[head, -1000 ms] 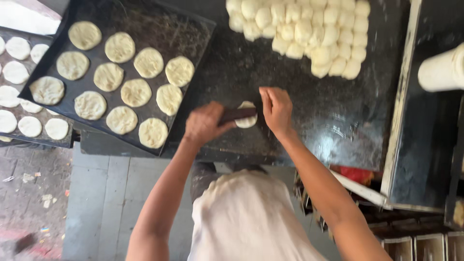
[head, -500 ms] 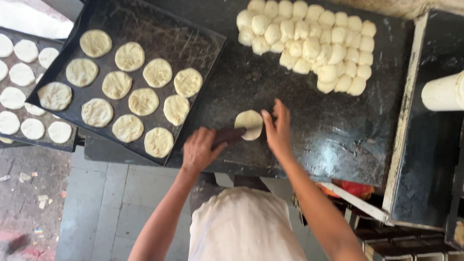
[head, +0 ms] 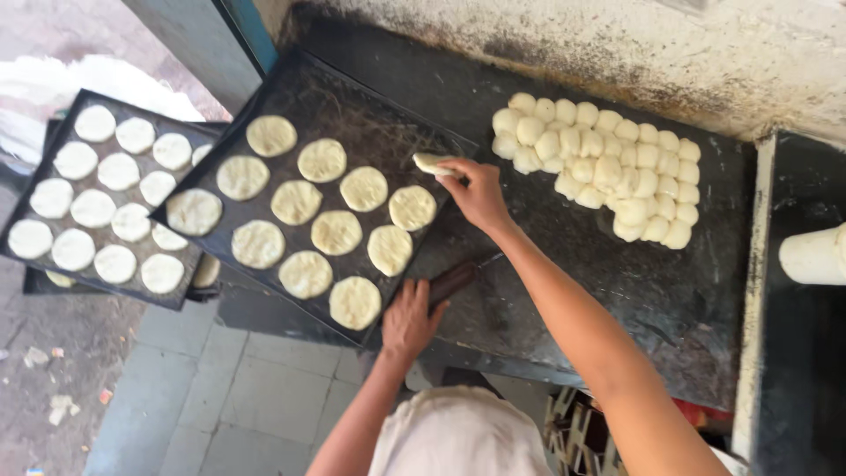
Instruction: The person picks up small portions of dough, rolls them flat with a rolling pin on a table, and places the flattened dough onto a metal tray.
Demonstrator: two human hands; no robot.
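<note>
The right hand point(head: 476, 189) pinches a flattened pale dough disc point(head: 432, 163) at one edge, between thumb and fingers, and holds it over the right edge of the black metal baking tray point(head: 352, 97), just above the empty place beside the other discs. The disc hangs a little bent, so I judge it soft, light and easy to stretch or tear; it is better supported near the rim with several fingers than squeezed in the middle, and it may stick slightly to the skin.

The left hand point(head: 410, 319) rests on the front edge of the dark stone counter point(head: 617, 291), fingers closed around a short dark wooden roller point(head: 454, 280) that lies flat on the surface.

On the tray lie 11 flattened discs point(head: 322, 160) in rows, apart from each other. At the back of the counter, near the stained wall point(head: 705, 62), stands a tight cluster of small round dough balls point(head: 599, 163), touching one another. To the left, lower than the counter, a second dark tray point(head: 44, 150) carries smaller white discs point(head: 115, 172). At the far right edge a pale cylinder point(head: 811, 256) shows partly.
</note>
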